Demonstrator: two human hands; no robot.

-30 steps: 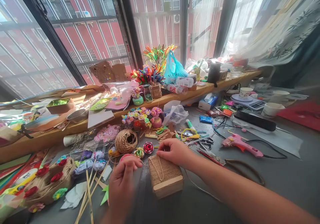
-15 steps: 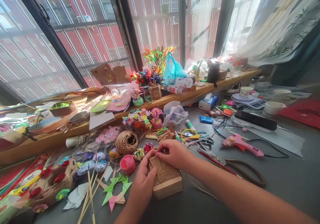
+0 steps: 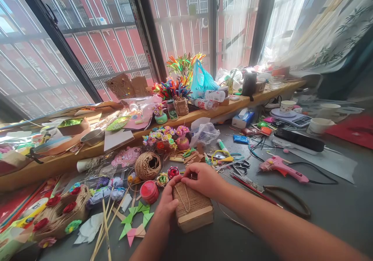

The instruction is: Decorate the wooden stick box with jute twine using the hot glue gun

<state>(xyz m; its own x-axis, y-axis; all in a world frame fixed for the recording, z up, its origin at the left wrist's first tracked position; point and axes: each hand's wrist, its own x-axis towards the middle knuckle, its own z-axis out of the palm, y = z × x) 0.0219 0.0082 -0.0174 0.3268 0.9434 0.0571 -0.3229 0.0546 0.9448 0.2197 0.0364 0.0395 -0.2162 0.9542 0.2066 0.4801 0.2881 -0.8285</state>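
A: At the far edge of the twine-wrapped box [image 3: 199, 200], where are the fingers?
B: The right hand [image 3: 201, 180] bends over this edge, thumb and forefinger nearly meeting. I cannot tell whether they pinch the end of the twine loop [image 3: 189, 203] lying on the top. The left hand [image 3: 167, 203] lies along the left side, half curled, its fingertips close to the right ones; whether it grips is hidden.
A: And the edges, the free room?
B: The near edge carries a wooden strip [image 3: 196, 214]. In front and to the near right, the grey table [image 3: 230, 243] is bare except for a thin cord [image 3: 234, 217]. Leftward it is tight: a red jar [image 3: 149, 191] and a folded-paper star [image 3: 127, 230]. Paper roses [image 3: 173, 172] stand just beyond.
A: What has changed?
B: One second ago the left hand was apart from the box; half a second ago its thumb reached over the top. Now this thumb is back at the left edge.
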